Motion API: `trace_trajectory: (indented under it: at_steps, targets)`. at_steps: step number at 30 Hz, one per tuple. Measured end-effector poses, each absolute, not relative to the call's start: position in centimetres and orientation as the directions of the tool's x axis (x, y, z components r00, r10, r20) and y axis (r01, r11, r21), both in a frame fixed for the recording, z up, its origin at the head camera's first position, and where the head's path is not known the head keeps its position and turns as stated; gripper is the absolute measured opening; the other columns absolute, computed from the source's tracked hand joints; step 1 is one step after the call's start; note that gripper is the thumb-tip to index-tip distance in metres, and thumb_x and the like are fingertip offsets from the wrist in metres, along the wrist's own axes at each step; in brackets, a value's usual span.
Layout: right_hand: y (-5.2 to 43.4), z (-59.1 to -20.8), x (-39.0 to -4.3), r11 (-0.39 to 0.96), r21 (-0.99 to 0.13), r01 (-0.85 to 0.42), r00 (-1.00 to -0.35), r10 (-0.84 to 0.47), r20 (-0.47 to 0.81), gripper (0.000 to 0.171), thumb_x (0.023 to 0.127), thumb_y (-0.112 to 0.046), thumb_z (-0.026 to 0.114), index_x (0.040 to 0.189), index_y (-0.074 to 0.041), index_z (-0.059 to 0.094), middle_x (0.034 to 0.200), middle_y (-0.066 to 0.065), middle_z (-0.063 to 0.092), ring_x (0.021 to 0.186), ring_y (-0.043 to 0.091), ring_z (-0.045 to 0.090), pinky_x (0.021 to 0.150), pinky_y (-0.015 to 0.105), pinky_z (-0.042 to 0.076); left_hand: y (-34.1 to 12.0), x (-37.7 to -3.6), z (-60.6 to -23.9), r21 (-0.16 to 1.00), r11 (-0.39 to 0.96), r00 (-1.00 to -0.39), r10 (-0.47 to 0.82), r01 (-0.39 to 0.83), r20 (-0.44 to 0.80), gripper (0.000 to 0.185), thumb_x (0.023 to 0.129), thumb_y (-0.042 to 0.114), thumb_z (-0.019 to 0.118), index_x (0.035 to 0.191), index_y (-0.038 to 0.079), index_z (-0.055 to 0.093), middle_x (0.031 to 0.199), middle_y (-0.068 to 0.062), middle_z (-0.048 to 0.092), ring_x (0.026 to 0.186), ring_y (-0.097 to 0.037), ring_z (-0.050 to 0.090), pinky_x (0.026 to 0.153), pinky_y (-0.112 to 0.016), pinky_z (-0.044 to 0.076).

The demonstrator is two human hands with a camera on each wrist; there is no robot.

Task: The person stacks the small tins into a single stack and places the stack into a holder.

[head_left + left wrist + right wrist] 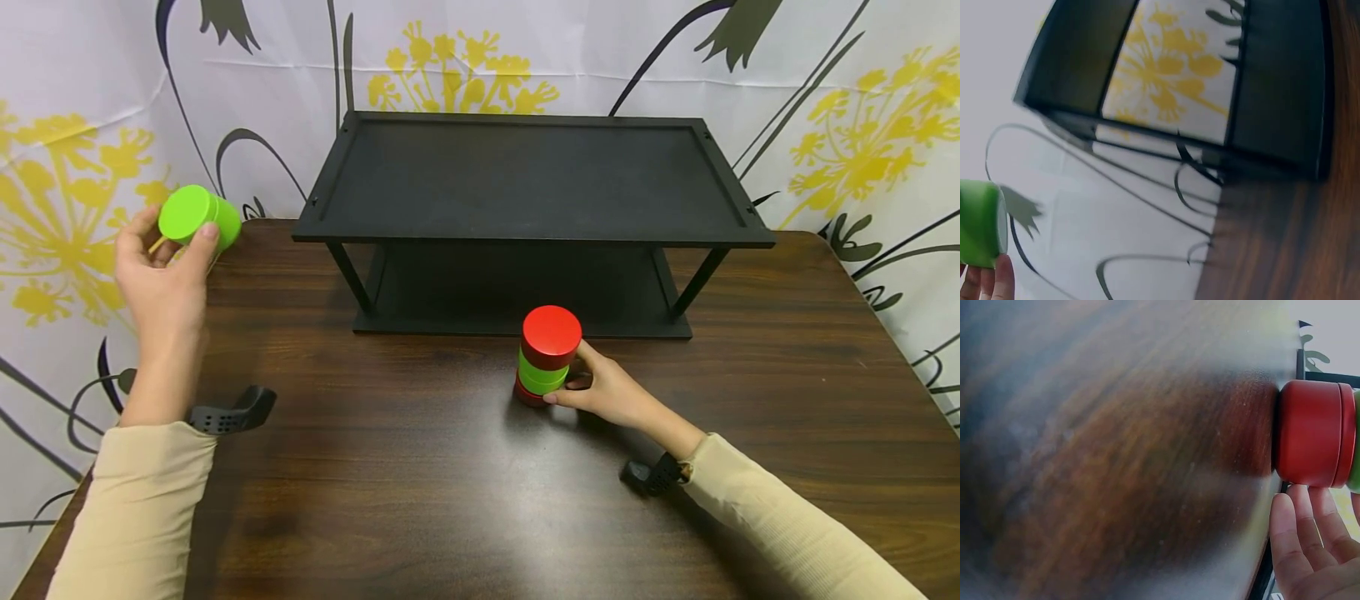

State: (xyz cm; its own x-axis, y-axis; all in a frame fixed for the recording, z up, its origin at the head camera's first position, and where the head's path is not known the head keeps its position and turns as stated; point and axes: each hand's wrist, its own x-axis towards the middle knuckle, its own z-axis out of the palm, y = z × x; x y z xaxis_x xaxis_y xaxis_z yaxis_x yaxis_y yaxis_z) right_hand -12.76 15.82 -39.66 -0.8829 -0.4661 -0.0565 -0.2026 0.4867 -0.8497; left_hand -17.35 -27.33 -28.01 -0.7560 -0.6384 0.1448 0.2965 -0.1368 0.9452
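On the left, my left hand (165,287) holds a green round canister (198,218) up off the table, thumb on the near side and fingers around the far side. The left wrist view shows part of this green canister at its left edge, with fingertips below it. Near the middle of the table stands an upright stack: a red canister (1310,434) at the bottom, a green one (542,377) above it and a red one (551,333) on top. My right hand (615,393) is at the stack's right side, its extended fingertips right at the lower red canister.
A black two-tier shelf (525,179) stands at the back of the dark wooden table (375,483), just behind the stack. Behind it hangs a white curtain (292,75) with yellow and grey plant prints. Each wrist wears a black camera mount (232,412).
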Motion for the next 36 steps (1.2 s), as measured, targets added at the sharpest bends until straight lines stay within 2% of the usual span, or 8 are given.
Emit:
trace_trajectory:
  at_steps: [5, 11, 20, 27, 36]
  targets:
    - [15.9, -39.7, -12.8, 0.482, -0.853, -0.201, -0.882, -0.468, -0.057, 0.065, 0.081, -0.017, 0.076, 0.135, -0.007, 0.041, 0.126, 0.015, 0.057, 0.111, 0.031, 0.059, 0.091, 0.039, 0.055, -25.4, -16.8, -27.2, 0.930, -0.086, -0.757, -0.609, 0.358, 0.236, 0.048, 0.073, -0.006, 0.073, 0.116, 0.011, 0.056, 0.115, 0.000, 0.052, 0.099, -0.010, 0.050, 0.079, -0.012, 0.046]
    - [15.8, -39.7, -12.7, 0.479, -0.855, -0.197, -0.881, -0.470, -0.060, 0.064, 0.082, -0.017, 0.076, 0.135, -0.007, 0.042, 0.126, 0.015, 0.057, 0.111, 0.031, 0.059, 0.091, 0.039, 0.055, -23.1, -15.9, -26.7, 0.910, -0.057, -0.788, -0.524, 0.411, 0.323, 0.050, 0.073, -0.005, 0.073, 0.118, 0.009, 0.056, 0.118, -0.003, 0.053, 0.103, -0.012, 0.051, 0.082, -0.014, 0.045]
    - [15.9, -39.7, -12.7, 0.480, -0.854, -0.201, -0.881, -0.470, -0.057, 0.066, 0.082, -0.017, 0.076, 0.136, -0.007, 0.040, 0.126, 0.016, 0.057, 0.112, 0.032, 0.059, 0.090, 0.039, 0.056, -20.5, -14.5, -26.6, 0.922, -0.022, -0.852, -0.392, 0.386, 0.347, 0.051, 0.077, -0.004, 0.070, 0.123, 0.009, 0.054, 0.116, 0.000, 0.054, 0.102, -0.013, 0.053, 0.081, -0.014, 0.047]
    - [15.9, -39.8, -12.8, 0.479, -0.853, -0.208, -0.880, -0.472, -0.050, 0.065, 0.082, -0.017, 0.076, 0.136, -0.007, 0.041, 0.126, 0.016, 0.057, 0.112, 0.032, 0.059, 0.090, 0.039, 0.056, -18.6, -13.6, -26.4, 0.927, 0.025, -0.888, -0.281, 0.373, 0.365, 0.053, 0.077, -0.004, 0.069, 0.126, 0.008, 0.054, 0.121, 0.001, 0.053, 0.104, -0.013, 0.053, 0.082, -0.010, 0.050]
    - [15.9, -39.8, -12.8, 0.480, -0.853, -0.206, -0.880, -0.473, -0.054, 0.065, 0.082, -0.017, 0.076, 0.135, -0.007, 0.041, 0.126, 0.016, 0.057, 0.112, 0.032, 0.059, 0.090, 0.039, 0.056, -16.0, -12.6, -26.2, 0.930, 0.200, -0.936, -0.112, 0.309, 0.335, 0.057, 0.082, 0.005, 0.071, 0.135, 0.009, 0.048, 0.122, 0.005, 0.051, 0.106, -0.011, 0.056, 0.085, -0.009, 0.051]
